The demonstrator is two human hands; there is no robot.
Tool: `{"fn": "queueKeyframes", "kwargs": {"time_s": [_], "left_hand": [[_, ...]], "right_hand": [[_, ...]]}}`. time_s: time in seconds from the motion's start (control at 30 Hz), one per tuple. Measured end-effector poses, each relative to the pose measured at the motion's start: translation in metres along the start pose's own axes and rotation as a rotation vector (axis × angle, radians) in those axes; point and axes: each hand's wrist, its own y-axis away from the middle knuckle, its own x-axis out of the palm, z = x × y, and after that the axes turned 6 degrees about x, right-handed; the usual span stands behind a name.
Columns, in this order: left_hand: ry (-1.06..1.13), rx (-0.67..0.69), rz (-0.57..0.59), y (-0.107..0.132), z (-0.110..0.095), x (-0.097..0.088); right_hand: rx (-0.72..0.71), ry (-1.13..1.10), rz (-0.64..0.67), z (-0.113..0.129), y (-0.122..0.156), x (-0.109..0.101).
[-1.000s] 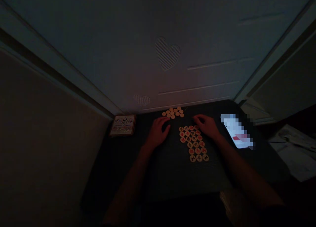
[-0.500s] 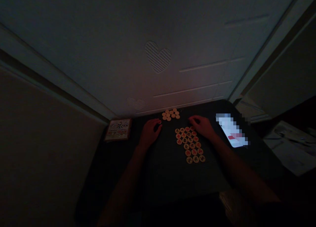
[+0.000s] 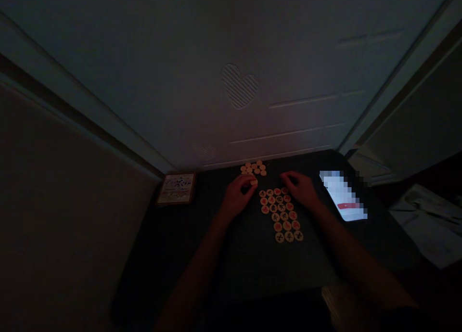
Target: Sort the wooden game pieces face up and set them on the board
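Between the thumb and fingers of my left hand (image 3: 238, 195) is a pale round xiangqi piece (image 3: 254, 183), at the upper left of the rows. My right hand (image 3: 301, 187) is curled at the upper right of the rows, its thumb and fingertips close together; whether a piece is in them I cannot make out. Rows of face-up xiangqi pieces (image 3: 281, 207) with red and black characters lie between my forearms. Beyond my left hand sits a loose cluster of blank-side-up pieces (image 3: 257, 171), partly hidden by that hand.
The dark table (image 3: 245, 255) stands against a pale panel with raised hearts (image 3: 240, 86). At the back left lies a flat printed box (image 3: 176, 188). A lit phone (image 3: 341, 195) lies to the right. Papers (image 3: 429, 221) are beyond the table's right edge. The light is dim.
My left hand has moved right, in front of the blank pieces, and now shows a piece in its fingers. My right hand has stayed near the upper right of the rows. The view has shifted slightly.
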Motion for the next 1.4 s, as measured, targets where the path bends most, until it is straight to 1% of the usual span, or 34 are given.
{"fn": "queueKeyframes", "kwargs": {"time_s": [0.07, 0.13, 0.2, 0.27, 0.33, 0.43, 0.53, 0.63, 0.77, 0.9, 1.13, 1.4], "left_hand": [[0.096, -0.024, -0.037, -0.007, -0.007, 0.011], [0.195, -0.069, -0.074, -0.008, -0.011, 0.021], [0.297, -0.127, -0.103, -0.005, -0.013, 0.028], [0.388, -0.196, -0.108, 0.001, -0.015, 0.032], [0.465, -0.257, -0.088, 0.007, -0.017, 0.032], [0.559, -0.311, -0.049, 0.012, -0.022, 0.028], [0.635, -0.352, -0.016, 0.014, -0.027, 0.024], [0.685, -0.378, 0.004, 0.015, -0.03, 0.024], [0.639, -0.363, -0.021, 0.017, -0.031, 0.028], [0.523, -0.328, -0.02, 0.02, -0.029, 0.029], [0.437, -0.31, -0.016, 0.023, -0.028, 0.029], [0.46, -0.353, -0.056, 0.021, -0.03, 0.031]], "right_hand": [[-0.068, 0.024, -0.044, 0.004, 0.003, -0.002], [-0.157, 0.048, -0.071, 0.01, 0.006, -0.003], [-0.249, 0.047, -0.067, 0.018, 0.011, -0.004], [-0.314, 0.031, -0.032, 0.026, 0.016, -0.002], [-0.346, 0.011, 0.019, 0.033, 0.021, 0.001], [-0.375, -0.009, 0.077, 0.04, 0.026, 0.005], [-0.391, -0.01, 0.112, 0.043, 0.029, 0.007], [-0.377, -0.004, 0.13, 0.042, 0.03, 0.008], [-0.36, -0.008, 0.137, 0.041, 0.031, 0.007], [-0.369, 0.0, 0.133, 0.041, 0.031, 0.006], [-0.355, -0.018, 0.134, 0.047, 0.033, 0.006], [-0.356, -0.039, 0.132, 0.056, 0.038, 0.007]]}}
